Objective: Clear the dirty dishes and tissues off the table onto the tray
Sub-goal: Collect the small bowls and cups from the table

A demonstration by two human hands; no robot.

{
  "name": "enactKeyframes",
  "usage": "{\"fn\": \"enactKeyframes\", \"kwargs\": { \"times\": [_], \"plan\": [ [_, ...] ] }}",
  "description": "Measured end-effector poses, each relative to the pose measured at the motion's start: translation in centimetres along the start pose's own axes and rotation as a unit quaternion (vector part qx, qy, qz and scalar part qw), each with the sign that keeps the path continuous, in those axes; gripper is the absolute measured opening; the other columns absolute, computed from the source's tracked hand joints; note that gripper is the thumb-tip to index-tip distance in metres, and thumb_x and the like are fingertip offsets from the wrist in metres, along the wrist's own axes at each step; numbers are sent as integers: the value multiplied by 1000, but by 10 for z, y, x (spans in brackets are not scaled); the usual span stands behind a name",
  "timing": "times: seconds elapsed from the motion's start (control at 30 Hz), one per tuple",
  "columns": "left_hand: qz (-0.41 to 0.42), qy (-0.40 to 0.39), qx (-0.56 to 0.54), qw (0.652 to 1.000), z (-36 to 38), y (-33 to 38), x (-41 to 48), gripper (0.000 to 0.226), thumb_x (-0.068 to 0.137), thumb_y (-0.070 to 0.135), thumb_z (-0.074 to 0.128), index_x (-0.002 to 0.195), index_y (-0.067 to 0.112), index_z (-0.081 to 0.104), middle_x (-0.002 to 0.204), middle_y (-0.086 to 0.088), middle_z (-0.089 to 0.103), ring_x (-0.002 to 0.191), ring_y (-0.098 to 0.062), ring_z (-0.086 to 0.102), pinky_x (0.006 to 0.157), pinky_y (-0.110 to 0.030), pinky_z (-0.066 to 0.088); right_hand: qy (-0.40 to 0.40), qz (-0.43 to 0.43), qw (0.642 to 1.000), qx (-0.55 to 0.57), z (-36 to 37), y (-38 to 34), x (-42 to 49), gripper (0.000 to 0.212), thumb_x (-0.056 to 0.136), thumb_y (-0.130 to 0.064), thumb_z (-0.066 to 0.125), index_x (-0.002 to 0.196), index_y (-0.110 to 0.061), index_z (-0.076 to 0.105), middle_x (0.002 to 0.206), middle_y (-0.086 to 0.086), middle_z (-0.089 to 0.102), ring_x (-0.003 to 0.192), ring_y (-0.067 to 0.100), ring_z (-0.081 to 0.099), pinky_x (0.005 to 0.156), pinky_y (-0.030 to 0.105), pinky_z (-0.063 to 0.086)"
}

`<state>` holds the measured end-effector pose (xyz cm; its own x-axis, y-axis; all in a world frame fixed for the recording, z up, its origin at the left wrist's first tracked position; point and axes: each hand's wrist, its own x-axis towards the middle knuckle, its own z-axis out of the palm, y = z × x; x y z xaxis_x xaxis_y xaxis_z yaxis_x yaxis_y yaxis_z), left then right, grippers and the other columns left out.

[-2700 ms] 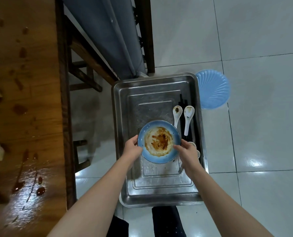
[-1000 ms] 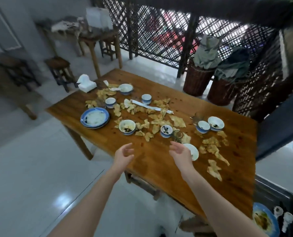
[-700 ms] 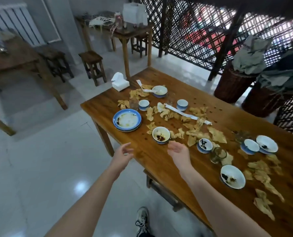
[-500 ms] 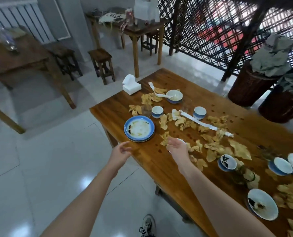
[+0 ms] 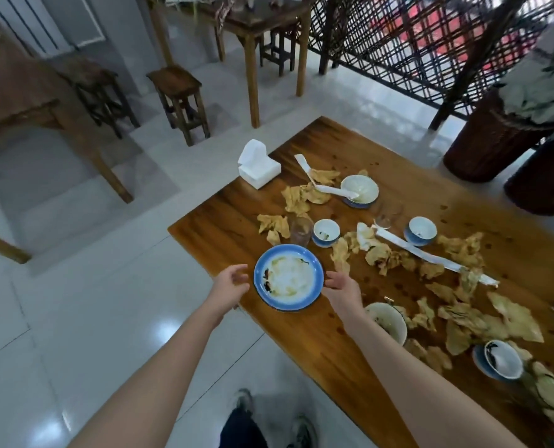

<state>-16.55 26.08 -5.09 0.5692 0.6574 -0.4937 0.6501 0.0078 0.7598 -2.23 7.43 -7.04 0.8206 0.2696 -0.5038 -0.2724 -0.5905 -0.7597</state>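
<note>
Left hand [image 5: 232, 286] and right hand [image 5: 342, 286] are released, fingers loosely curved and facing each other on either side of a blue-rimmed plate [image 5: 287, 279]. The fingertips lie just beside its rim, and whether either one touches it cannot be told. Neither hand grasps anything. The plate rests flat on the wooden table [image 5: 224, 221], close to the near edge, with the left hand out over the tiled floor [image 5: 107, 302]; the tray is not in view. Judged from this arrangement, the step in hand is a two-sided lift of the plate. Several hazards follow. A one-sided or shallow pinch could tip the plate and, given its place at the edge, send it to the floor. The greasy film on it may make the rim slippery. A clear glass [image 5: 301, 230] stands just behind the plate, beside a small cup [image 5: 325, 232], and could be knocked if the fingers overreach. The right forearm also passes near a dirty bowl [image 5: 387, 321]. The plate is round and shallow, white in the centre with a blue border, smeared with pale residue and dark flecks along its left side. Crumpled, yellow-stained tissues [image 5: 379, 253] lie scattered across the table beyond it, with none on the plate.
</note>
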Motion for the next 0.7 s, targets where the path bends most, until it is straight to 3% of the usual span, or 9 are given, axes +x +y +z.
{"fn": "enactKeyframes", "kwargs": {
  "times": [0.13, 0.3, 0.37, 0.43, 0.57, 0.7],
  "plan": [
    [6, -50, 44, 998, 3, -1, 42, 53, 88, 4, 62, 138, 15, 46, 134, -6, 51, 120, -19, 48, 90, -28, 46, -1, 69, 998, 14, 16, 10, 12, 54, 87, -10, 66, 136, -12, 44, 126, 6, 53, 107, 16, 51, 80, 24, 44],
    [2, -163, 54, 985, 13, 2, 88, 47, 92, 5, 59, 137, 8, 45, 133, -7, 53, 120, -20, 52, 99, -34, 47, 54, 91, 993, 46, 40, 14, 20, 48, 86, -5, 64, 131, -9, 49, 122, 4, 57, 96, 10, 50, 69, 18, 47],
    [-4, -194, 57, 979, 13, 4, 100, 45, 93, 8, 58, 135, 9, 45, 130, -6, 53, 117, -21, 54, 95, -39, 51, 84, 106, 989, 63, 44, 12, 19, 47, 87, -5, 64, 132, -10, 50, 122, 4, 57, 98, 11, 51, 79, 30, 54],
    [-4, -212, 62, 975, 12, 3, 108, 43, 93, 7, 57, 134, 10, 46, 129, -6, 53, 112, -21, 56, 81, -33, 57, 101, 110, 986, 74, 46, 12, 14, 46, 87, -5, 63, 131, -10, 50, 122, 4, 59, 99, 12, 54, 85, 36, 55],
    [7, -240, 83, 967, 15, 10, 113, 40, 93, 5, 58, 130, 16, 48, 114, 1, 55, 89, -9, 58, 55, -16, 52, 139, 100, 980, 104, 40, 12, -3, 45, 86, -3, 64, 129, -9, 53, 107, -5, 61, 87, 3, 55, 71, 27, 56],
    [5, -273, 85, 958, 31, 33, 100, 45, 93, 7, 59, 134, 17, 46, 111, 4, 52, 97, -14, 58, 58, -21, 57, 185, 92, 970, 129, 18, 14, -27, 46, 86, -1, 63, 130, -9, 53, 100, -9, 60, 87, 6, 59, 67, 23, 56]
  ]
}}
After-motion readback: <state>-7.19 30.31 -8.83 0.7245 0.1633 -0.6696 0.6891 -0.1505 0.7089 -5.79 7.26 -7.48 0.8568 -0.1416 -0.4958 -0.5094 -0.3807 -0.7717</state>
